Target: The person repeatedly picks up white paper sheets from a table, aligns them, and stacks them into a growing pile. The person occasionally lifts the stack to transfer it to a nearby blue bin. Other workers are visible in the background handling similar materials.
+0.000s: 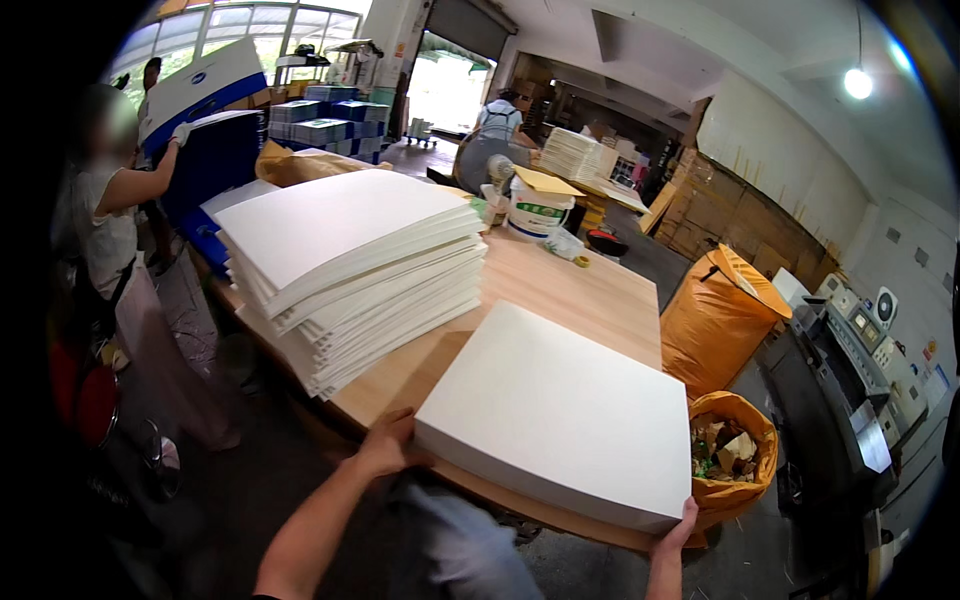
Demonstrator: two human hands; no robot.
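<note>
A large flat white box with smooth sides lies at the near edge of the wooden table. My left hand is closed on its near left corner, fingers along the side. At the near right corner my right hand grips the box, thumb up against its side. The underside of the box is hidden, so I cannot tell whether it rests fully on the table. Left of it rises a tall, uneven stack of white boards or folded sheets.
A white bucket and a fan stand at the table's far end. To the right are a full orange sack, an orange bag of scraps and a machine. At left, a co-worker handles a large white-and-blue panel.
</note>
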